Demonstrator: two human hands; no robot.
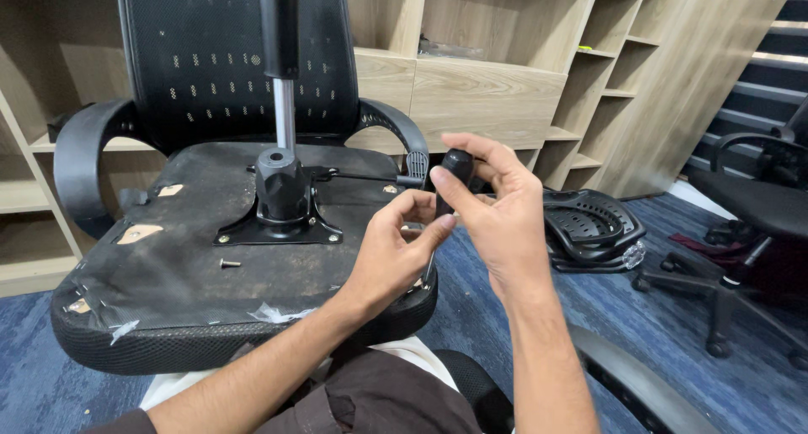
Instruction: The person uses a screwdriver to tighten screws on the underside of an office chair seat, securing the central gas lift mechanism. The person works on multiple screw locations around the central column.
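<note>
Two bare hands work a screwdriver over an upturned black office chair seat.

L to R: loose small dark screw (229, 263) lies on the dusty black seat underside (168, 257), left of both hands; black metal mounting plate w/ gas cylinder (282, 194) sits beyond it. Left hand (391, 253) pinches closed on the shaft; right hand (497, 211) wraps shut on the black-handled screwdriver (450, 177), held btwn them above the seat's right edge. Long axis near vertical, handle up, tip down, mostly hidden. Risk, I judge: tip could slip off, or the loose screw roll off the seat.
</note>
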